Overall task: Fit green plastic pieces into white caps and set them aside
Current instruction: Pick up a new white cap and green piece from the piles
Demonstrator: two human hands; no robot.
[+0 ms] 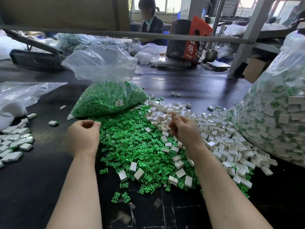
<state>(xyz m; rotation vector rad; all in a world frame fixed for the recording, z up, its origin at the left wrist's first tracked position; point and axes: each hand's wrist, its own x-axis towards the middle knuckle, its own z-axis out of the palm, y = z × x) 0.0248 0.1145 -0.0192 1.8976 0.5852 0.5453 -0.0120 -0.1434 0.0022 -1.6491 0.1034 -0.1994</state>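
A loose heap of green plastic pieces [132, 142] is spread over the black table [41, 179] in front of me. A heap of white caps [219, 134] lies to its right, with some caps scattered over the green. My left hand [82, 138] hovers at the left edge of the green heap, its fingers curled in with nothing visible in the hollow. At the border of the white heap, my right hand [183, 129] has its fingers bent down and blurred among the caps. Whether it holds one is unclear.
A clear bag of green pieces [109, 100] lies behind the heap. At the right stands a big clear bag of fitted white-and-green caps [272, 113]. More fitted caps [14, 142] lie at the left edge beside a plastic bag [19, 95]. A person [151, 22] sits beyond the table.
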